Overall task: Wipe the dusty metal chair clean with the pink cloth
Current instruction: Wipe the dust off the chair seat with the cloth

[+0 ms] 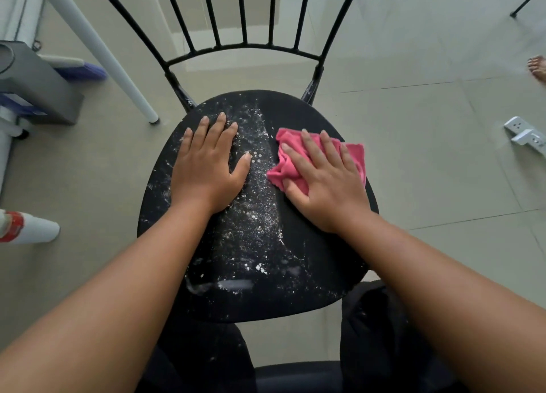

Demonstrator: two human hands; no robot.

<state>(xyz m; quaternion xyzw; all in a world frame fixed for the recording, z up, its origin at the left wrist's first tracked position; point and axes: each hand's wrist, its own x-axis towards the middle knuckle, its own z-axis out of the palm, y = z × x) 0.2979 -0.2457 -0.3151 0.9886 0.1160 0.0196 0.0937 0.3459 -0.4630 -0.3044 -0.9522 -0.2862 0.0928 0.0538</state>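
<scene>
A black metal chair stands in front of me, its round seat speckled with white dust down the middle and left. The strip on the right of the seat looks darker and cleaner. My left hand lies flat on the left half of the seat, fingers spread, holding nothing. My right hand presses the crumpled pink cloth onto the right half of the seat, fingers spread over it. The barred backrest rises at the far side.
A white table leg slants down at the back left beside a grey box. A white and red bottle lies on the tiled floor at left. A white power strip lies at right, near another person's foot.
</scene>
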